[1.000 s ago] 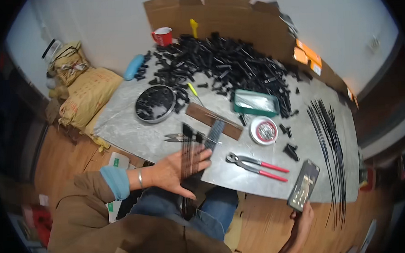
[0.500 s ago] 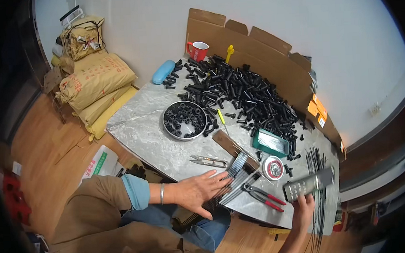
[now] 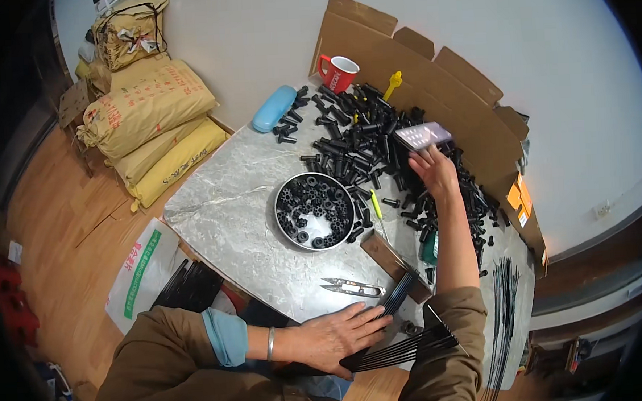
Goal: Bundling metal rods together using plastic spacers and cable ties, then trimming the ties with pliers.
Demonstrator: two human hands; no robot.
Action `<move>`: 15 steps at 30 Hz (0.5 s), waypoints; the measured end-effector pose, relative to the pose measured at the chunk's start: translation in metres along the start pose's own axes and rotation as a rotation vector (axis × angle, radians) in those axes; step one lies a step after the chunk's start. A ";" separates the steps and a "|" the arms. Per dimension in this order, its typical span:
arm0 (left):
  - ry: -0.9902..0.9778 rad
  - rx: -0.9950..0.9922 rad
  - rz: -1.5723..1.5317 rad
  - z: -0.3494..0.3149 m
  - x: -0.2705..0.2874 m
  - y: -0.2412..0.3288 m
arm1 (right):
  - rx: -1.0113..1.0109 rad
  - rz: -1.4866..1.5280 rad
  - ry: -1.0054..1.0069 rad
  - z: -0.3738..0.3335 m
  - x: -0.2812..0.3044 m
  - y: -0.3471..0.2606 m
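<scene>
My left hand [image 3: 337, 337] lies palm down, fingers stretched out, on a bunch of thin dark rods [image 3: 402, 354] at the table's front edge. My right hand [image 3: 436, 174] is raised over the heap of black bolt-like parts [image 3: 365, 146], its fingertips on a phone [image 3: 423, 135]. Just beyond my left fingertips are a brown bar [image 3: 383, 257] and a pair of thread snips [image 3: 353, 287]. My right forearm hides part of the green box [image 3: 429, 248] and whatever lies beneath the sleeve.
A round metal bowl [image 3: 279, 228] holds small black rings. Behind the heap stand a red mug [image 3: 340, 76] and a cardboard screen [image 3: 438, 78]; a blue case [image 3: 274, 109] lies left. More thin rods [image 3: 503, 314] lie right. Sacks [image 3: 149, 108] are stacked on the floor.
My right hand has carried the phone from the table's front right up and leftward over the black heap. My left hand stays on the rods. The view has shifted, and my sleeve now covers the pliers.
</scene>
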State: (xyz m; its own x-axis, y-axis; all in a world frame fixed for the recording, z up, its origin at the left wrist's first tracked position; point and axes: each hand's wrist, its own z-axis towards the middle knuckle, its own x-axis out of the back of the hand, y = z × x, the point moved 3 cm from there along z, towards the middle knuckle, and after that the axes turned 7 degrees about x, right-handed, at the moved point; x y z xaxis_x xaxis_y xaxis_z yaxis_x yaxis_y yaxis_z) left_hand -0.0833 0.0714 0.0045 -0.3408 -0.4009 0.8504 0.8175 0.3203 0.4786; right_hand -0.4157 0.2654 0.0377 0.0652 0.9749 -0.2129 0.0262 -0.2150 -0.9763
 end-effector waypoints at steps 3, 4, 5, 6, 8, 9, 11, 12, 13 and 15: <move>-0.028 0.007 -0.014 0.003 0.000 -0.005 | -0.056 -0.005 0.019 -0.018 0.002 0.004; -0.016 0.021 -0.024 0.003 0.000 -0.006 | -0.017 -0.005 -0.014 -0.038 -0.003 -0.006; 0.004 0.019 -0.053 0.003 -0.002 -0.008 | 0.019 -0.007 -0.029 -0.063 -0.001 -0.014; -0.001 0.021 -0.041 0.003 0.001 -0.005 | 0.033 -0.037 -0.088 -0.085 0.009 -0.023; -0.018 0.021 0.033 0.004 0.008 -0.002 | 0.040 -0.113 -0.114 -0.138 0.026 -0.039; -0.004 0.040 0.076 0.005 0.009 -0.005 | 0.016 -0.229 -0.173 -0.157 0.034 -0.038; 0.007 0.028 0.094 0.009 0.007 -0.006 | -0.004 -0.466 -0.003 -0.205 0.055 -0.036; 0.034 0.016 0.117 0.012 0.007 -0.006 | -0.017 -0.507 -0.002 -0.229 0.065 -0.034; 0.027 0.001 0.125 0.013 0.005 -0.005 | -0.032 -0.543 -0.004 -0.250 0.075 -0.028; 0.039 0.012 0.173 0.011 0.003 -0.002 | 0.082 -0.613 -0.009 -0.285 0.072 -0.014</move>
State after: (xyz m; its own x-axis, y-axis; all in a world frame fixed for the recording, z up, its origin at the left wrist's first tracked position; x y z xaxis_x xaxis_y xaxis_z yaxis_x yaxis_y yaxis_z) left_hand -0.0915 0.0784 0.0086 -0.1775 -0.3718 0.9112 0.8566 0.3975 0.3291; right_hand -0.1272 0.3219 0.0471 0.0542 0.9200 0.3881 -0.0204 0.3897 -0.9207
